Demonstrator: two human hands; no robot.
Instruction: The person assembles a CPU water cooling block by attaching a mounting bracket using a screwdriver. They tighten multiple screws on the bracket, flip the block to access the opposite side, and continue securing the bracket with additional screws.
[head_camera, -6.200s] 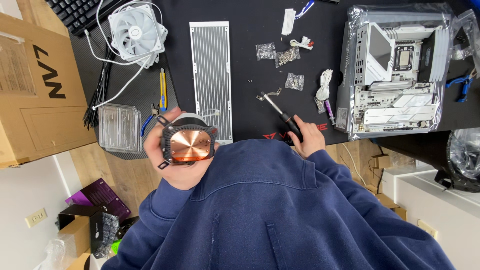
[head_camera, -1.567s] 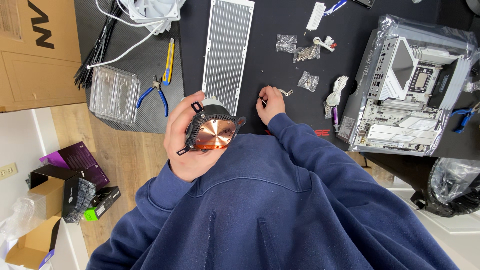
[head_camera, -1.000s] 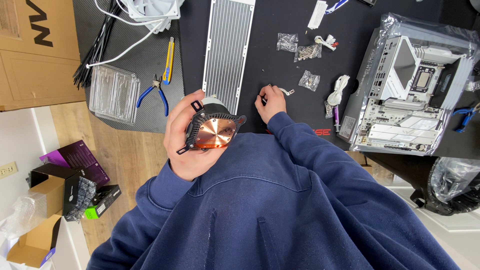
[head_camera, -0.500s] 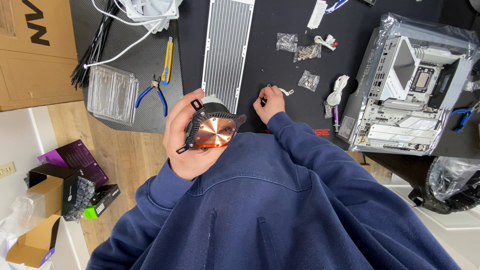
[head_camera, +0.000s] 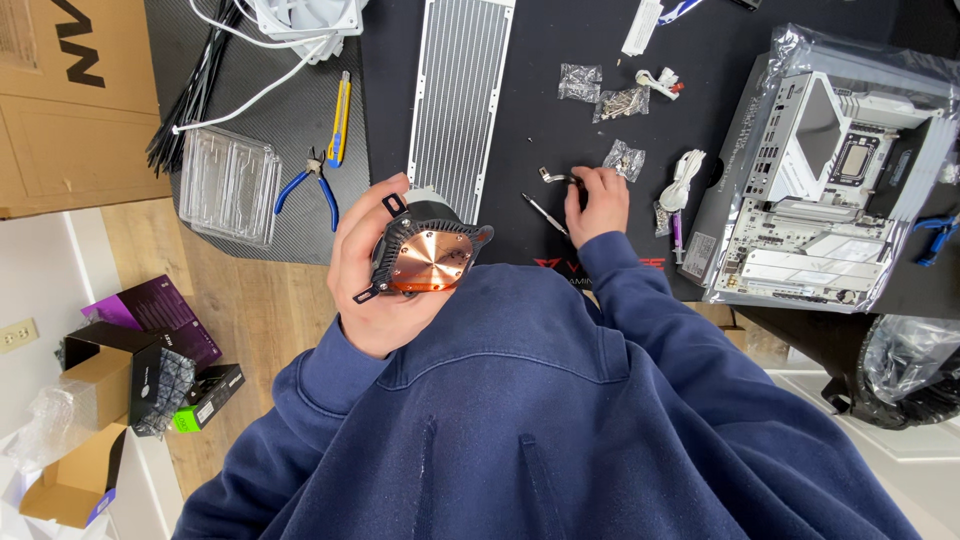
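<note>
Head view, looking straight down over a blue sweatshirt: the left hand (head_camera: 365, 275) is curled around a round black cooler block (head_camera: 425, 255), gripping it by its rim with the shiny copper plate turned up toward the camera, held above the near edge of the counter (head_camera: 560, 130). The right hand (head_camera: 597, 205) rests on the black mat further out, its fingers bent together at a small bent metal bracket (head_camera: 555, 176); whether they actually pinch it I cannot tell. A thin metal rod (head_camera: 545, 213) lies just beside that hand. A long white radiator (head_camera: 458, 95) lies beyond the block. Blue-handled pliers (head_camera: 305, 190) and a clear plastic tray (head_camera: 228, 183) lie to the left, small bags of screws (head_camera: 625, 157) near the right hand, and a white circuit board (head_camera: 830, 170) on the right.
</note>
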